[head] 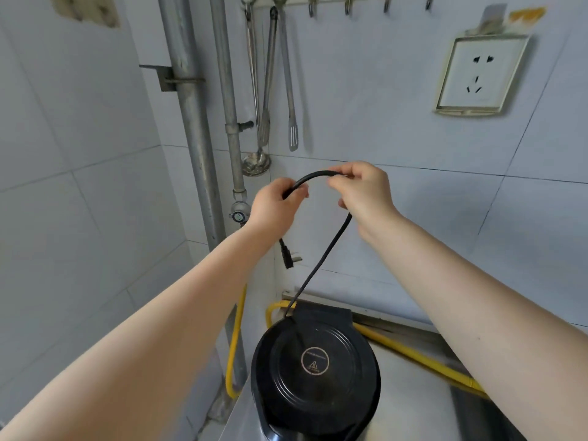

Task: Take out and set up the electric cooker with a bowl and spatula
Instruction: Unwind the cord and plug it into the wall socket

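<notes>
Hands are meeting in mid-air before the white tiled wall (397, 128), both pinching a thin black power cord (313, 177) that is arching between them. Left hand (276, 203) is closing its fingers on the cord's shorter end, with the black angled plug (288, 253) dangling just below the wrist. Right hand (366, 194) is clamping thumb and fingertips on the cord's top bend, and the rest is running down to the round black electric cooker (315, 364), which is sitting on the steel counter (410, 405) beside a yellow gas hose (410, 353). A white wall socket (479, 76) is sitting high on the right, well apart.
</notes>
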